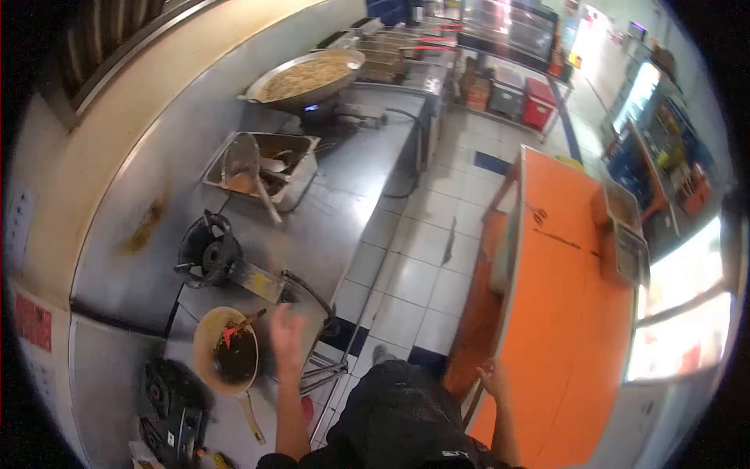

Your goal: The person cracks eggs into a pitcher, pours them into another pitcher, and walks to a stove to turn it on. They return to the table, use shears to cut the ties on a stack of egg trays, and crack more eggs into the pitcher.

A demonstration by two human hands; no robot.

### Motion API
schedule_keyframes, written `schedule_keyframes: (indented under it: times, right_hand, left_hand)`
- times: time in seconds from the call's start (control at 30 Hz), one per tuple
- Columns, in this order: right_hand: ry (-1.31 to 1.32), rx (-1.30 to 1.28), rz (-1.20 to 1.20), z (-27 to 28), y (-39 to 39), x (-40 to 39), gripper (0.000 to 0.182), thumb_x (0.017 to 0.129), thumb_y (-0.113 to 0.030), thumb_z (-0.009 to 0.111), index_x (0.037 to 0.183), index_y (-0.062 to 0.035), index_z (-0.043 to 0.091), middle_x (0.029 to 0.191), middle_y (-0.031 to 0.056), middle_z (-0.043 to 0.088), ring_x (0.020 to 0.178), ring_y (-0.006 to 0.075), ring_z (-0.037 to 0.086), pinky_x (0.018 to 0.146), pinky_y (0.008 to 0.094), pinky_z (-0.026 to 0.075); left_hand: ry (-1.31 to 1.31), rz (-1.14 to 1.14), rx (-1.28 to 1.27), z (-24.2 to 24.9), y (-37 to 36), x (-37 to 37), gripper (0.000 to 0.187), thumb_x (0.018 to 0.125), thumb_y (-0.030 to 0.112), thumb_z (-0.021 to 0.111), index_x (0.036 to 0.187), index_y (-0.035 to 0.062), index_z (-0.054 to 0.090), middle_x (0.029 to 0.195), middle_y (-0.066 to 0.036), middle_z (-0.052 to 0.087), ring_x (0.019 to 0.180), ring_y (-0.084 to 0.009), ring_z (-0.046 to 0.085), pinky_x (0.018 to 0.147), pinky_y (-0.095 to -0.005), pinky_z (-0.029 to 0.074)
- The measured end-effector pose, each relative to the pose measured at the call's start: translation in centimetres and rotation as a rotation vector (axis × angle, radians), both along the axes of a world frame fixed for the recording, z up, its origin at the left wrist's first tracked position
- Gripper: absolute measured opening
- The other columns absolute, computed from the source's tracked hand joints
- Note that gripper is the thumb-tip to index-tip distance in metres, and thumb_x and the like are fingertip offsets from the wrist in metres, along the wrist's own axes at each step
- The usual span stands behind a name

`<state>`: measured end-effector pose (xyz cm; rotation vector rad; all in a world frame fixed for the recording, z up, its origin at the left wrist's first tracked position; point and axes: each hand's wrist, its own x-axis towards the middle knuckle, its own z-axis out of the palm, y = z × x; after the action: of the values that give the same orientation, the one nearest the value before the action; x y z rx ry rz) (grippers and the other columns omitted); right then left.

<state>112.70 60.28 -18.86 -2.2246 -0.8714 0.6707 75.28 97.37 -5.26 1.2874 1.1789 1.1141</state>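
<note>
Tan pan (205,352) sitting open side up on the counter (226,420), pale handle (250,414) pointing roughly back at the wearer. Inside it's pretty dark, plus something bright red (230,335), too blurry to tell what.

The head camera looks forward and down from above.

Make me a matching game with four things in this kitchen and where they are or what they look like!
Things:
1. frying pan
2. big wok
3. long-handled scoop
4. tabletop

Clues:
A. bright orange
B. resting across the metal container
C. nearest the left hand
D. filled with pale food

Right pairs: 1-C, 2-D, 3-B, 4-A
</note>
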Motion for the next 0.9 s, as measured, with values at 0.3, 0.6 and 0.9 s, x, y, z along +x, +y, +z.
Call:
schedule_keyframes:
  times: [0.3,0.6,0.9]
  right_hand:
    - [-0.080,-0.069,0.285,-4.0,15.1,7.9,0.038,0.083,-0.022,0.074,0.110,0.0024,0.061,0.093,0.0168,0.065,0.082,0.0329,0.064,0.077,0.0400,0.053]
    - [0.825,-0.361,-0.245,-14.8,25.3,22.4,0.032,0.093,-0.017,0.062,0.116,0.0056,0.060,0.089,0.0147,0.066,0.076,0.0245,0.062,0.070,0.0352,0.052]
    - [0.797,-0.505,-0.411,-15.1,39.8,33.6,0.026,0.087,-0.017,0.066,0.100,0.0049,0.064,0.090,0.0147,0.066,0.083,0.0265,0.063,0.077,0.0401,0.051]
  left_hand:
    - [0.431,-0.447,-0.101,-2.8,9.1,14.0,0.068,0.083,0.033,0.075,0.138,0.0063,0.044,0.139,-0.017,0.044,0.112,-0.0306,0.059,0.087,-0.0392,0.052]
    - [0.186,-0.361,-0.397,-5.2,27.6,24.4,0.051,0.091,0.032,0.067,0.133,0.0065,0.052,0.126,-0.010,0.058,0.114,-0.0205,0.057,0.089,-0.0334,0.050]
    - [0.089,-0.014,-0.528,-1.5,35.7,28.0,0.043,0.092,0.026,0.067,0.129,0.0064,0.055,0.122,-0.007,0.060,0.105,-0.0167,0.060,0.085,-0.0295,0.047]
